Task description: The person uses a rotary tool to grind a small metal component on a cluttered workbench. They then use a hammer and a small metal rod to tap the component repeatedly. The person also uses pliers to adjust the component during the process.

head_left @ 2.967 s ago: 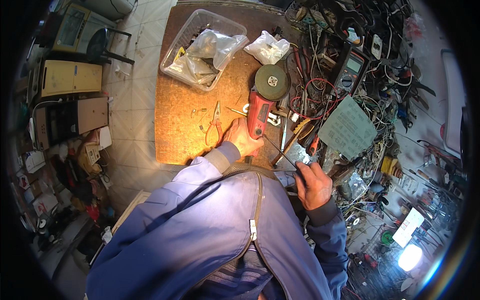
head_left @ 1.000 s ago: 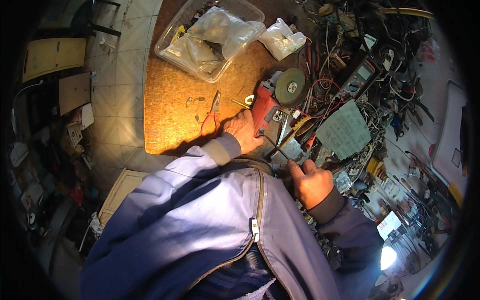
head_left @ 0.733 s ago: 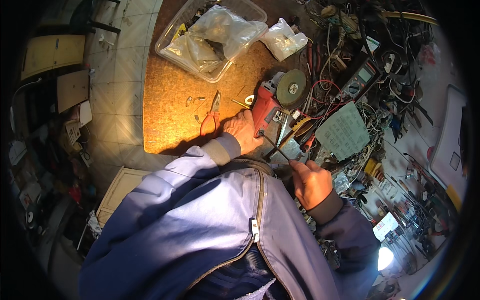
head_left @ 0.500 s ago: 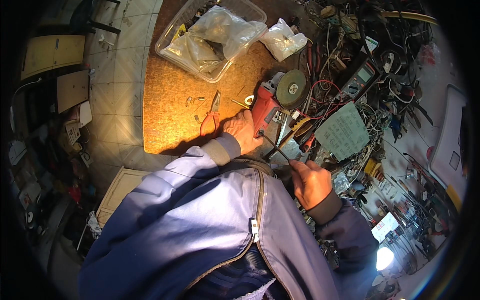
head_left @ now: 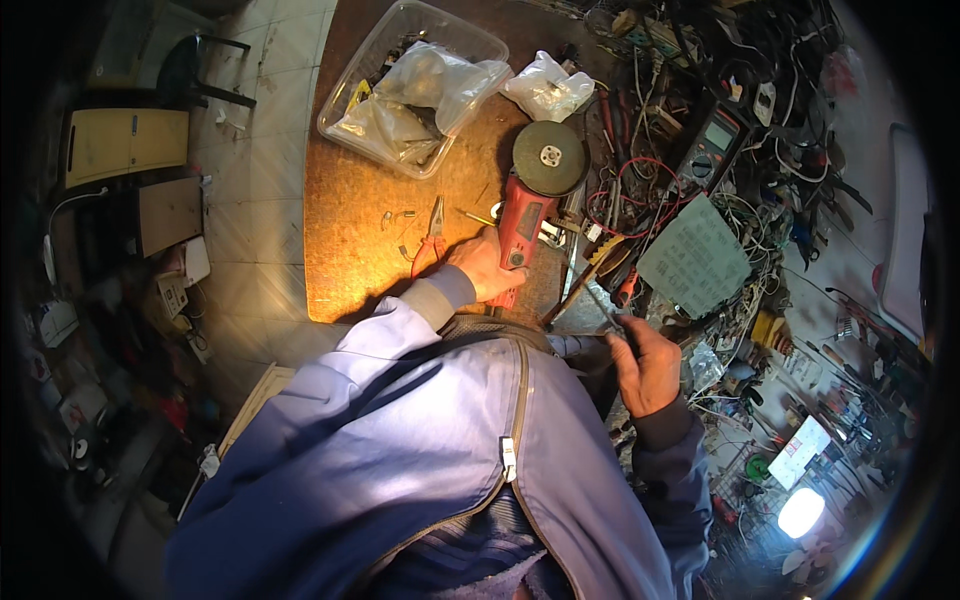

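My left hand (head_left: pixel 479 266) is wrapped round the body of a red angle grinder (head_left: pixel 521 225) on the wooden bench. The grinder's round grey-green disc (head_left: pixel 550 158) faces up at its far end. To the right, my right hand (head_left: pixel 648 366) is closed on a slim dark rod-like tool (head_left: pixel 603 306); its handle end is hidden in the fingers. The rod points up and left, apart from the grinder. Just left of my left hand lie pliers (head_left: pixel 431 238) with orange-red handles.
A clear plastic box (head_left: pixel 428 168) with plastic bags stands at the far side of the bench (head_left: pixel 350 262), beside a white bag (head_left: pixel 549 88). Cables, a multimeter (head_left: pixel 713 145) and a greenish square sheet (head_left: pixel 695 254) crowd the right. A lamp (head_left: pixel 801 513) glows lower right.
The grinder has turned in my left hand, its disc now facing more upward and lying further left. My right hand has drawn right, taking the rod tip away from the grinder.
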Tool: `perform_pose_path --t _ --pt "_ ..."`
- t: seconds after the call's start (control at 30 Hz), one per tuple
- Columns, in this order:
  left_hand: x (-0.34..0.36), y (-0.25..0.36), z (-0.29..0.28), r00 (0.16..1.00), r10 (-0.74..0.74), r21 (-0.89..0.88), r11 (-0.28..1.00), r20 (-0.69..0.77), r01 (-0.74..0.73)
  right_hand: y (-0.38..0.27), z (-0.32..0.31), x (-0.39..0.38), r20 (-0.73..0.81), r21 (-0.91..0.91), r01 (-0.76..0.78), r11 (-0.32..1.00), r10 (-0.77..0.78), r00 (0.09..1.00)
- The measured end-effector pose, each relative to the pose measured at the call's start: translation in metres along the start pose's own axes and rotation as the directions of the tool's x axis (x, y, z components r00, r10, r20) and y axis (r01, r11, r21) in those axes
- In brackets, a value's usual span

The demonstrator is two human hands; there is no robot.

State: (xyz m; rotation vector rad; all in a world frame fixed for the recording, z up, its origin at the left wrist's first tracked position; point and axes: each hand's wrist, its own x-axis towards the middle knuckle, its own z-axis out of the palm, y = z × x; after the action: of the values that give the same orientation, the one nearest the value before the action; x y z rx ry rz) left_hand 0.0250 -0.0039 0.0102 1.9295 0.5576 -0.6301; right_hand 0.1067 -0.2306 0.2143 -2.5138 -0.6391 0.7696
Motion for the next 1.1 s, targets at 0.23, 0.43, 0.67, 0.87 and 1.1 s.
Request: perform_pose_path --t 0.23,0.43,0.67,0.87,1.1 --pt "-0.001 -0.006 -0.008 0.991 0.123 -0.14 0.984 0.051 -0.115 0.056 0.083 -0.007 -0.042 0.577 -0.261 0.774 0.348 0.937" --pt "-0.004 -0.024 -0.005 0.97 0.215 -0.504 0.854 0.112 -0.131 0.064 0.143 0.005 -0.064 0.717 -0.232 0.657 0.393 0.917" --pt "-0.014 0.007 -0.008 0.997 0.048 -0.288 0.957 0.054 -0.031 0.058 0.15 -0.001 -0.105 0.743 -0.152 0.652 0.338 0.935" --pt "-0.008 0.004 -0.003 0.997 0.059 -0.249 0.967 0.047 -0.045 0.038 0.091 -0.028 -0.122 0.467 -0.171 0.868 0.255 0.959" --pt "-0.007 -0.018 -0.001 0.99 0.016 -0.492 0.869 0.139 0.055 0.032 0.057 -0.032 -0.128 0.174 0.086 0.981 -0.064 0.99"
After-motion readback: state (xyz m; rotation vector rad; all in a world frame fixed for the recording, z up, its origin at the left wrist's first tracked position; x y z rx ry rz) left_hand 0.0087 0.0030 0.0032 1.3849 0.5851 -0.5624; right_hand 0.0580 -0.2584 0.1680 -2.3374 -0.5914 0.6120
